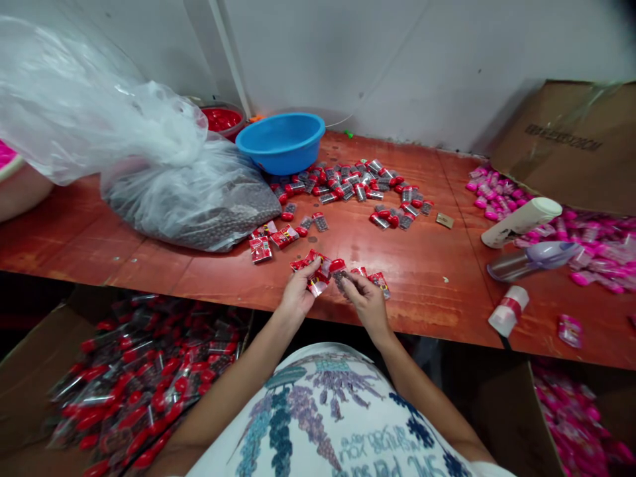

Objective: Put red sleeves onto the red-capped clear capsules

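Observation:
Over the front edge of the red-brown table [427, 291], my left hand [299, 290] is closed on a red printed packet [318, 286]. Close beside it, my right hand [366, 298] grips a small clear container with a red cap [338, 266], dark beads inside. Another red packet [379, 283] lies just past my right fingers. Several folded red packets [261, 250] rest to the left of my hands. Farther back spreads a loose pile of the same red-capped containers [348, 182].
A plastic bag of dark beads [199, 205] and a blue basin [281, 142] stand at the back left. Pink-capped containers [596, 245], a white bottle [521, 222] and a cardboard box [566, 142] are on the right. Below the table, a carton holds red-capped containers [149, 371].

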### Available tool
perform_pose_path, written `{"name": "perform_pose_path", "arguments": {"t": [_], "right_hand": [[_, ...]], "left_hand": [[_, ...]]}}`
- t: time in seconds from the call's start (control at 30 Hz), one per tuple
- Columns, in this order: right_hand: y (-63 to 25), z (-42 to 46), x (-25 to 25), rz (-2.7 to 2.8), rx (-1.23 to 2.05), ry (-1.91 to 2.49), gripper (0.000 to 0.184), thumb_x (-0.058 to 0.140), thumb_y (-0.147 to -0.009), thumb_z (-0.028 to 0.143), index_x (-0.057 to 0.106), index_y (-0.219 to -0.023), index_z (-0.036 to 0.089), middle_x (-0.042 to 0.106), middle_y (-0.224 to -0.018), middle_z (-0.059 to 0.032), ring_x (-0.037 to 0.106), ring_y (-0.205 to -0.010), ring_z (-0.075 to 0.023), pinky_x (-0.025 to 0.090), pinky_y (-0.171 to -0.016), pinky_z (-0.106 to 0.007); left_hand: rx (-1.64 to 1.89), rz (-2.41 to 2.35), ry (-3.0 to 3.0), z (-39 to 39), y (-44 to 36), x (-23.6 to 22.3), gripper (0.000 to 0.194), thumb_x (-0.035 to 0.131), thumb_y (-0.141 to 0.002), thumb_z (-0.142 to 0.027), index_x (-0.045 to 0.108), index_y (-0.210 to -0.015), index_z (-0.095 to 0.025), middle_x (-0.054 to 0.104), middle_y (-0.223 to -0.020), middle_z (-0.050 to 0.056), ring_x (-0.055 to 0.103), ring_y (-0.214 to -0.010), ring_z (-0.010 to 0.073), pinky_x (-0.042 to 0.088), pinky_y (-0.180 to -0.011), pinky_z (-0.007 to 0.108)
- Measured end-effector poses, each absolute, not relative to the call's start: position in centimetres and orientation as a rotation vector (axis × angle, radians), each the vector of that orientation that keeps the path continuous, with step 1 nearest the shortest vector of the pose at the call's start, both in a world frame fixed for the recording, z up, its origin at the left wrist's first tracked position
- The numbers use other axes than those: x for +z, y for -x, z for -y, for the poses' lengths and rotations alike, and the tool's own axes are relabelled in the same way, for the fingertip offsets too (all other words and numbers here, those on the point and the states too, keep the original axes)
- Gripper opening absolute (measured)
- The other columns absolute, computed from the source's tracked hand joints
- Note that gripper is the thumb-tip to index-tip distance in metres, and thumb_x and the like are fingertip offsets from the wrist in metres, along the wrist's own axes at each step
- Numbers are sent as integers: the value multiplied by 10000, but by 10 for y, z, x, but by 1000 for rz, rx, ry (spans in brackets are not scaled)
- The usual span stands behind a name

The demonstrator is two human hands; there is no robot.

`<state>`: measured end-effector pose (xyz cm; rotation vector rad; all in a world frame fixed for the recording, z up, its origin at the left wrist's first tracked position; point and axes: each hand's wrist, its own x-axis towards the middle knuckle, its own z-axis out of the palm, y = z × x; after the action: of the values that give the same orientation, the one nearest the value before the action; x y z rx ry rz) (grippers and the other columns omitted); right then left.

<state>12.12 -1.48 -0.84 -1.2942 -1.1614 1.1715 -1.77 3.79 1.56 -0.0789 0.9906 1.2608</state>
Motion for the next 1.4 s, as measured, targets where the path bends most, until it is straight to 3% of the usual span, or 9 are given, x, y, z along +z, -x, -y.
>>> {"name": "perform_pose_path", "arguments": {"t": [0.5, 0.73, 0.93, 1.27, 1.4], "right_hand": [[-120, 20, -5, 1236, 1055, 1320, 329, 590, -836, 423, 713, -1054, 209, 706, -843, -26, 614, -707, -164, 489, -644, -255], [-122, 19, -9, 1220, 1063, 1308, 328, 600, -834, 416, 713, -1057, 203, 719, -881, -34, 630, -743, -168, 503, -679, -268], [-125, 19, -6, 1133, 1046, 1308, 338, 600, -832, 426, 717, -1037, 186, 708, -830, -34, 614, -694, -158, 499, -629, -259], [-127, 19, -10, 1193, 1188, 1240, 325, 631, -811, 398, 716, -1061, 209, 733, -909, -36, 659, -795, -180, 524, -738, -289], [-129, 17, -8, 1192, 1238, 1240, 327, 653, -786, 406, 730, -1035, 208, 721, -841, -26, 631, -703, -157, 512, -617, -250]], "left_hand": [[1265, -987, 59, -35, 18, 18, 122, 607, -791, -11, 647, -709, -92, 692, -659, 60, 652, -551, 136, 570, -617, 254], [1333, -1040, -38, -29, 15, 19, 118, 714, -677, -11, 647, -715, -101, 705, -675, 44, 658, -569, 136, 566, -612, 255], [1398, -1062, -187, -21, 10, 19, 228, 818, -549, -69, 649, -698, -103, 701, -649, 25, 651, -551, 135, 548, -582, 246], [1352, -1004, -269, -22, 11, 26, 253, 835, -531, -108, 657, -710, -124, 692, -665, 10, 654, -580, 148, 557, -607, 280], [1304, -983, -370, -20, 12, 29, 283, 856, -496, -122, 670, -709, -114, 703, -681, 27, 652, -593, 154, 554, -624, 291]]}}
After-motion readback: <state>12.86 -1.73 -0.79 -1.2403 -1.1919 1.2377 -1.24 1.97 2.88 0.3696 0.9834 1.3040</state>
